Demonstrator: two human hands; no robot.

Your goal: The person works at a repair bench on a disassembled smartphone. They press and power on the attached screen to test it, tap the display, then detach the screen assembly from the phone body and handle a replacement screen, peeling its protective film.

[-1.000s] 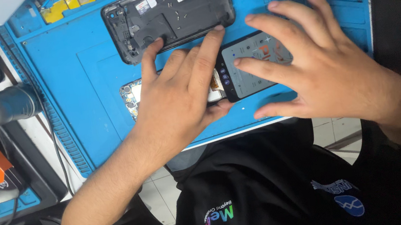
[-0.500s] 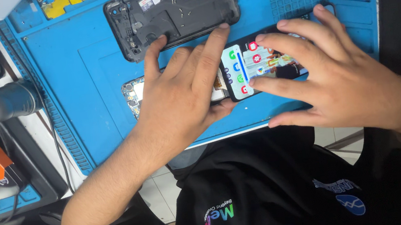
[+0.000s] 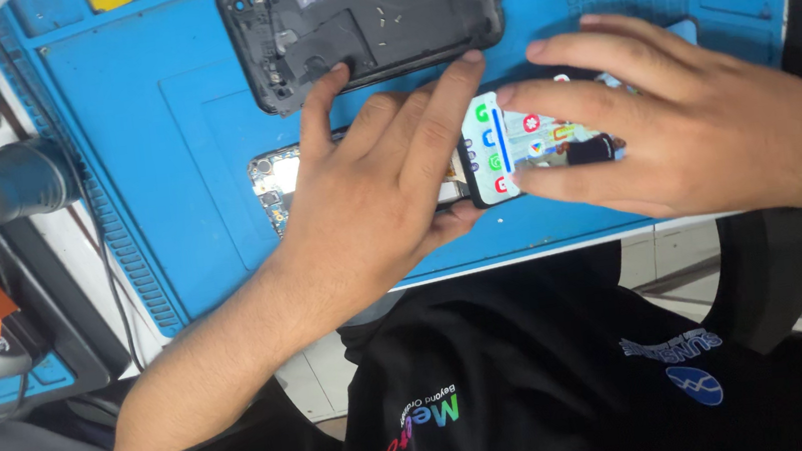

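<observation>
The lit, glossy phone screen panel [image 3: 523, 146] with coloured icons lies on the blue rubber repair mat [image 3: 159, 132], near its front edge. The right hand [image 3: 702, 126] spreads flat over it, fingers open, gripping nothing. The left hand [image 3: 377, 188] presses open-palmed on the silver phone chassis [image 3: 274, 185] beside it. A black opened phone back housing [image 3: 367, 13] rests further up the mat. White tiled floor [image 3: 666, 251] shows below the bench edge.

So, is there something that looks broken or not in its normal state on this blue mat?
Yes. The black phone at the top lies with its back cover off, inner parts exposed. Below it, the lit screen panel under both hands sits loose beside another exposed phone body, not seated flat on it.
</observation>
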